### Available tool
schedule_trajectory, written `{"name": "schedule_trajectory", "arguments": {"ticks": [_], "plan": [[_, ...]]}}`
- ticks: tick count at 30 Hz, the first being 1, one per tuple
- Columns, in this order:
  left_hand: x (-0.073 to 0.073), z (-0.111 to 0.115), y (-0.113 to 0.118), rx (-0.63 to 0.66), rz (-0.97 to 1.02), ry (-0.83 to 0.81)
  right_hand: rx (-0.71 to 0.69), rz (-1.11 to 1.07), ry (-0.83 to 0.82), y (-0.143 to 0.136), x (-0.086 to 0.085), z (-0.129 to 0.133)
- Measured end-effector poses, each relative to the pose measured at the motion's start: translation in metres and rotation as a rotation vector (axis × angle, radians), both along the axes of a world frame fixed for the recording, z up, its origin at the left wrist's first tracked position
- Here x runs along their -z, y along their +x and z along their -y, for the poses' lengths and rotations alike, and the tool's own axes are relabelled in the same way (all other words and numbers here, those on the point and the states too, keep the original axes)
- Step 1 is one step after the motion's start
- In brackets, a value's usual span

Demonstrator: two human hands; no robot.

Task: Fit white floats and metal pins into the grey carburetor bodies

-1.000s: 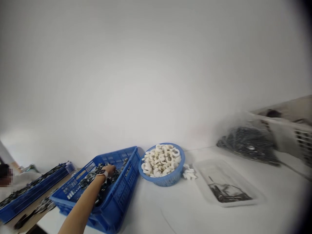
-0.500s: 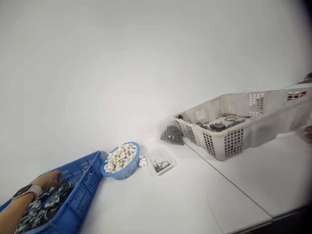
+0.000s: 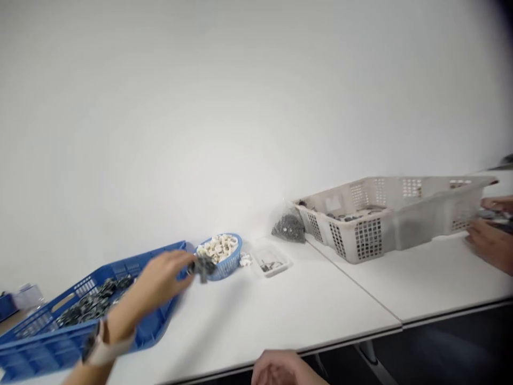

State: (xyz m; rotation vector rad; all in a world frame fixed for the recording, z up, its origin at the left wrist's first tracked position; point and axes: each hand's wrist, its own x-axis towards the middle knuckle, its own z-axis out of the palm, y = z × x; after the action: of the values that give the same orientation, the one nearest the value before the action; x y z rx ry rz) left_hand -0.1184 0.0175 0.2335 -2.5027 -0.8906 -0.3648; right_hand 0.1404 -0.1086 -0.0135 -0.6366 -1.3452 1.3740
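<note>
My left hand [image 3: 170, 272], with a watch on its wrist, is closed on a dark grey part [image 3: 204, 266]. It hangs in the air over the right end of a blue crate [image 3: 160, 321], which holds many similar dark parts [image 3: 94, 302]. Behind the held part stands a blue round basket [image 3: 230, 262] of white rings [image 3: 218, 247]. At the bottom centre, over the table's front edge, my right hand [image 3: 278, 366] shows with curled fingers; whether anything is inside them is hidden.
Small white pieces [image 3: 245, 260], a clear tray [image 3: 280, 266] with thin metal bits and a bag of dark pieces [image 3: 290, 227] lie along the wall. A white crate [image 3: 417, 222] stands right. Another person's hands [image 3: 491, 240] hold something at the far right.
My left hand has come out of the blue crate and moved right with a dark part. My right hand has come into view. The camera view has shifted; the other person's hands show more.
</note>
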Motion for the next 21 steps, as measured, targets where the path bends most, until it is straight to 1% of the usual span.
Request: {"name": "schedule_trajectory", "arguments": {"ticks": [1,3,4,5,6,7,9,11,14,16,18,21], "plan": [[0.02,0.015,0.014,0.092,0.029,-0.017,0.072,0.005,0.032,0.004,-0.009,-0.005],[0.06,0.04,0.038,0.258,0.13,-0.034,0.294,-0.035,0.096,0.009,-0.022,-0.015],[0.077,0.05,0.047,0.33,0.197,-0.039,0.395,-0.079,0.129,0.01,-0.024,-0.019],[0.091,0.058,0.055,0.374,0.249,-0.054,0.448,-0.122,0.154,0.01,-0.024,-0.022],[0.103,0.064,0.061,0.411,0.29,-0.06,0.458,-0.165,0.167,0.009,-0.022,-0.024],[0.112,0.067,0.066,0.437,0.322,-0.066,0.435,-0.204,0.17,0.008,-0.019,-0.026],[0.126,0.069,0.071,0.481,0.362,-0.059,0.366,-0.242,0.146,0.005,-0.013,-0.026],[0.137,0.064,0.069,0.519,0.375,-0.036,0.358,-0.229,0.117,0.006,-0.012,-0.027],[0.157,0.045,0.061,0.545,0.386,0.018,0.347,-0.123,0.139,0.013,-0.022,-0.033],[0.174,0.025,0.056,0.532,0.404,0.046,0.272,-0.016,0.136,0.02,-0.031,-0.044],[0.192,0.004,0.054,0.486,0.453,0.066,0.216,0.063,0.104,0.025,-0.037,-0.06],[0.214,-0.022,0.058,0.414,0.513,0.033,0.236,0.142,0.043,0.029,-0.034,-0.085]]}}
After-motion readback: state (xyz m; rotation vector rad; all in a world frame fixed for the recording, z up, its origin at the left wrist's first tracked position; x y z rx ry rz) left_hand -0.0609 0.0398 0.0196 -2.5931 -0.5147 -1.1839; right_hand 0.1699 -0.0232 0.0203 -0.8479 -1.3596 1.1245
